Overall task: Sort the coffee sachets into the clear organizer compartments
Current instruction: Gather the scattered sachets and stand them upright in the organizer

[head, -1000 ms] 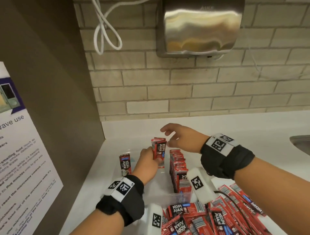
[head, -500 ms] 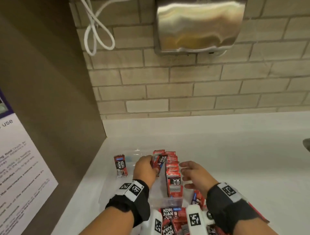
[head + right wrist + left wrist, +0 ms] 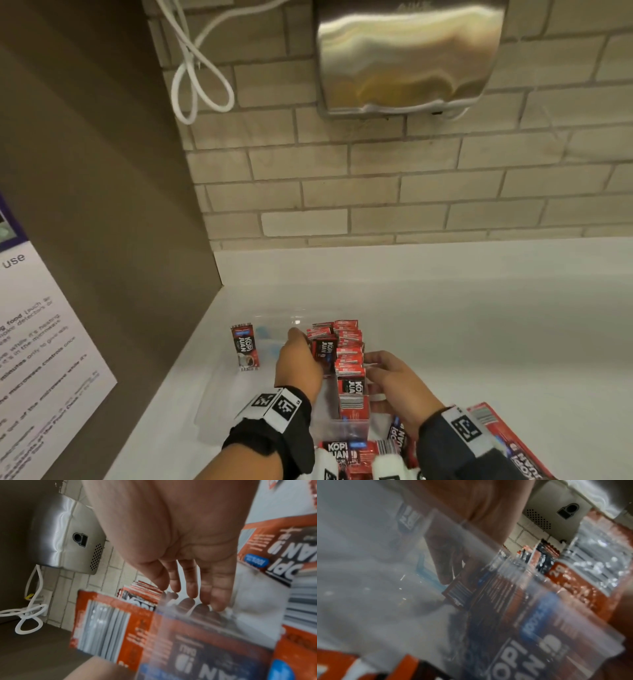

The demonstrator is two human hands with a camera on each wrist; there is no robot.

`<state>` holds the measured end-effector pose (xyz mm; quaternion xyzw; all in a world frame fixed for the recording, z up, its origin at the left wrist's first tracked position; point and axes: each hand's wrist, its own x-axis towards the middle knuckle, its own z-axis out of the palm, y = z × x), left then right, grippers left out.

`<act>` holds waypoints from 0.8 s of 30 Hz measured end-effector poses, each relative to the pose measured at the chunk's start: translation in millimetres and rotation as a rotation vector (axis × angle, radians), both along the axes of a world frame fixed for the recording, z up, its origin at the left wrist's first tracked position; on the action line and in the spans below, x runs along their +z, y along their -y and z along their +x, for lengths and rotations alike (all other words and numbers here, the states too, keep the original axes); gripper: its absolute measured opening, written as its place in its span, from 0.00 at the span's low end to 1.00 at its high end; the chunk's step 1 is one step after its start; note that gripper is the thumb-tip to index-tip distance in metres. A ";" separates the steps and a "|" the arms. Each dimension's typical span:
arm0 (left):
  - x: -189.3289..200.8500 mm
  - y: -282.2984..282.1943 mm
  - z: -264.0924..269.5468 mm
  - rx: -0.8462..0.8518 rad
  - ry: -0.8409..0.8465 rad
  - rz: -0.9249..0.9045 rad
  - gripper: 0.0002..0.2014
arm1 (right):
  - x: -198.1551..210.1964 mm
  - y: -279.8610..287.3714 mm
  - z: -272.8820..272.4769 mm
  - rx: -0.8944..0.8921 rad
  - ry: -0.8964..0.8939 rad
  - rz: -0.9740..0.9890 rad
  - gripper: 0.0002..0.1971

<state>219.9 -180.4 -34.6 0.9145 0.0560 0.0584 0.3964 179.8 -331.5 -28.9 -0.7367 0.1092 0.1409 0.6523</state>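
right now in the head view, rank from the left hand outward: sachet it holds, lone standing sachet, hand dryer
1. The sachet held in the left hand, over the organizer.
2. The lone standing sachet, left of that hand.
3. The hand dryer, up on the brick wall.

left wrist view badly blurred; left hand (image 3: 297, 359) fingertips hidden behind clear organizer (image 3: 352, 425) wall. Loose sachet pile (image 3: 507, 442) right of organizer cut off by frame edge. Poster (image 3: 41, 359) text unreadable.
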 end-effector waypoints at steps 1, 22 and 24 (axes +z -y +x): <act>-0.5 0.1 0.2 0.007 -0.023 0.003 0.07 | -0.6 0.3 0.1 0.002 0.001 -0.010 0.08; 11.5 -3.3 4.5 -0.235 -0.420 -0.074 0.17 | -6.6 9.4 -2.0 0.035 -0.045 -0.002 0.08; 10.6 -3.3 5.8 -0.261 -0.403 -0.006 0.18 | -7.0 9.9 -1.5 0.034 -0.056 0.003 0.09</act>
